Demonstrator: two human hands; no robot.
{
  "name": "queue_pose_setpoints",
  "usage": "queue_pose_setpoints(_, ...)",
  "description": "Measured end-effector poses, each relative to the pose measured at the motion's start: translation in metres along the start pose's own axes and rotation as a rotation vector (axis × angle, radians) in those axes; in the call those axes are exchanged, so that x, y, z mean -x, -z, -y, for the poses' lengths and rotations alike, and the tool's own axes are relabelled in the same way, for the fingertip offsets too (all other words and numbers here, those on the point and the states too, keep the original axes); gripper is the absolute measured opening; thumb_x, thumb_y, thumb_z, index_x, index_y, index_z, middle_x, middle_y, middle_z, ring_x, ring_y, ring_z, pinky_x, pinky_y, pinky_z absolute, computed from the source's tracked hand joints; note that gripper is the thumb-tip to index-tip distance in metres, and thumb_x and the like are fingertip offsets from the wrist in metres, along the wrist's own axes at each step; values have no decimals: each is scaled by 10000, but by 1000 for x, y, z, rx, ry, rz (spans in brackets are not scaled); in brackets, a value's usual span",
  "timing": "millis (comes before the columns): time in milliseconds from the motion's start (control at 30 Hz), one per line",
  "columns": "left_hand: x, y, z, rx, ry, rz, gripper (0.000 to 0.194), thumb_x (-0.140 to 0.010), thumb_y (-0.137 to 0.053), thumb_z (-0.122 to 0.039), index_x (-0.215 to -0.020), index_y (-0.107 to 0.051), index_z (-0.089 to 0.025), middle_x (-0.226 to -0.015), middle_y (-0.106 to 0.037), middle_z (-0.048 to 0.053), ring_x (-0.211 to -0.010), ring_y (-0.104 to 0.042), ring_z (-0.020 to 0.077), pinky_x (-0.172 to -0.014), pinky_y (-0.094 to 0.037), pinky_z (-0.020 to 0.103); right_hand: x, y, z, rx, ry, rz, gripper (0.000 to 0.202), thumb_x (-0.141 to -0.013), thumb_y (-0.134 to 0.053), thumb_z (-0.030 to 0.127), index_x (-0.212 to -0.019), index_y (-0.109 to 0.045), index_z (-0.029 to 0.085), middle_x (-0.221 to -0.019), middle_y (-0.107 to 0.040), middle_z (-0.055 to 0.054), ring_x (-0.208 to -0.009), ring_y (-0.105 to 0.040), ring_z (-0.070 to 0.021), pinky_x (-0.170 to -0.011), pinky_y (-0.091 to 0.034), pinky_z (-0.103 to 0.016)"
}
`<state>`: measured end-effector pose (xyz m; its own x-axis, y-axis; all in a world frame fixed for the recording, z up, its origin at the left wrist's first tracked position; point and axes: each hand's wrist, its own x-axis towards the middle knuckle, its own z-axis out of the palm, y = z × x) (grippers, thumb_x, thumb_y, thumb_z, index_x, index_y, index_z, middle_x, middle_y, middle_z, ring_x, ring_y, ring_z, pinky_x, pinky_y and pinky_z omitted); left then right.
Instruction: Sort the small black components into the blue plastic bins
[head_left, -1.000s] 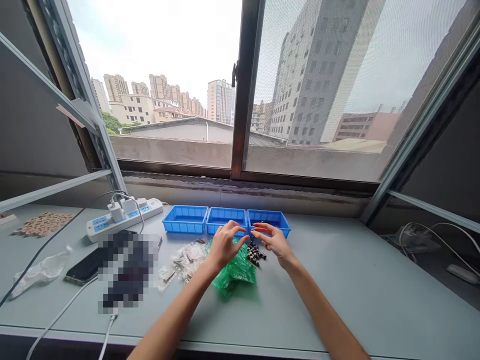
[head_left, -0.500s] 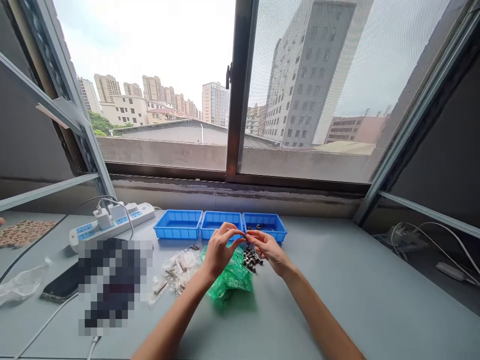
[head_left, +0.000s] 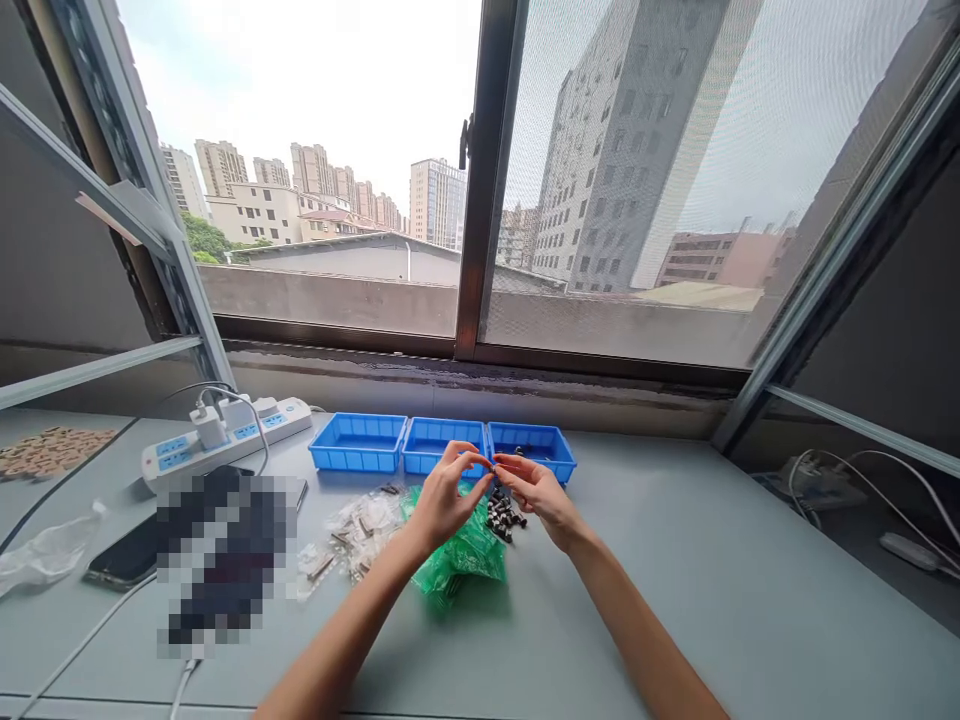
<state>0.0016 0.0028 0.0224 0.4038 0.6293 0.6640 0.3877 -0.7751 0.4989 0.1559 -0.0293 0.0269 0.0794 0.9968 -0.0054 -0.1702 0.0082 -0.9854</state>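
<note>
Forearms (head_left: 626, 605) come in from 7 and 5 o'clock over the desk (head_left: 637, 640). Clock from fingertips: green plastic bag (head_left: 466, 565) at 7; clear packets (head_left: 375, 515) of small parts, 8; black-and-silver parts (head_left: 507, 515) heaped at 5. Left hand (head_left: 444, 502) and right hand (head_left: 541, 498) meet, fingertips pinched on a tiny dark piece (head_left: 493, 470), detail unreadable. Beyond: blue bins (head_left: 356, 456), three abreast, 9 to 2; rightmost bin (head_left: 553, 467) holds a few dark parts (head_left: 519, 452).

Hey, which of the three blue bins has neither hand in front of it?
The leftmost blue bin, the one nearest the white power strip. The left hand covers part of the middle bin, and the right hand overlaps the rightmost bin.
</note>
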Motion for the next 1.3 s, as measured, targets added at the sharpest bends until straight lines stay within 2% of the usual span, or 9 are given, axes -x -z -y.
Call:
queue_pose_setpoints(100,0,2,4,-82,32,-20,205,-743,-672,-310,-913,-626,-205,-1023,-570,42,-758,-603,147,-695,-513,304,-6,8,0,35,80,-84,483,-507,-741,519,-857,-701,189,-778,-653,-12,-391,-290,-8,-364,-194,-198)
queue_pose_setpoints(233,-2,5,12,-165,19,-53,126,-736,-681,-296,-655,-658,-203,-974,-599,28,-772,-603,156,-708,-505,313,-13,25,-1,66,153,-299,465,-510,-704,556,-764,-700,166,-705,-643,-20,-378,-316,-25,-345,-245,-208)
queue_pose_setpoints(400,-2,2,13,-180,-13,-33,105,-783,-625,-197,-697,-681,-218,-960,-620,17,-760,-611,143,-687,-512,291,-17,36,-4,202,185,-484,419,-521,-689,513,-741,-691,157,-689,-646,-27,-386,-401,-56,-344,-346,-220)
queue_pose_setpoints(567,-1,1,9,-230,0,-13,95,-790,-614,-199,-744,-691,-229,-986,-616,21,-783,-618,147,-659,-511,271,-17,39,-4,310,250,-554,398,-570,-649,505,-749,-697,154,-683,-662,-32,-382,-450,-79,-352,-409,-236)
queue_pose_setpoints(767,-3,5,5,-282,19,-16,130,-718,-696,-291,-618,-670,-212,-1005,-593,19,-781,-608,146,-671,-503,277,-17,45,1,359,280,-603,410,-598,-635,511,-770,-709,147,-705,-689,-52,-379,-487,-91,-348,-428,-235)
queue_pose_setpoints(867,-4,7,4,-281,3,-20,247,-745,-657,-388,-594,-653,-192,-1005,-586,34,-761,-605,145,-666,-495,285,-15,46,6,362,275,-568,460,-615,-616,536,-850,-712,152,-816,-707,-72,-392,-526,-98,-333,-414,-229)
queue_pose_setpoints(1000,-4,8,7,-293,4,-20,211,-751,-647,-405,-684,-674,-207,-1007,-582,35,-708,-591,133,-655,-489,289,-13,47,11,410,279,-506,474,-641,-589,573,-858,-713,170,-881,-705,-73,-415,-573,-121,-328,-391,-233)
queue_pose_setpoints(1133,-4,7,11,-301,-25,31,175,-765,-645,-351,-665,-671,-209,-1018,-586,28,-724,-598,134,-676,-489,293,-10,46,12,530,271,-434,392,-646,-604,552,-731,-712,184,-758,-706,-55,-448,-590,-152,-397,-403,-258)
queue_pose_setpoints(1300,-4,6,12,-322,-74,60,134,-806,-606,-260,-708,-681,-207,-1028,-597,28,-740,-615,134,-668,-487,281,0,38,17,889,207,-260,253,-666,-641,474,-622,-694,231,-578,-667,3,-480,-594,-158,-592,-413,-293)
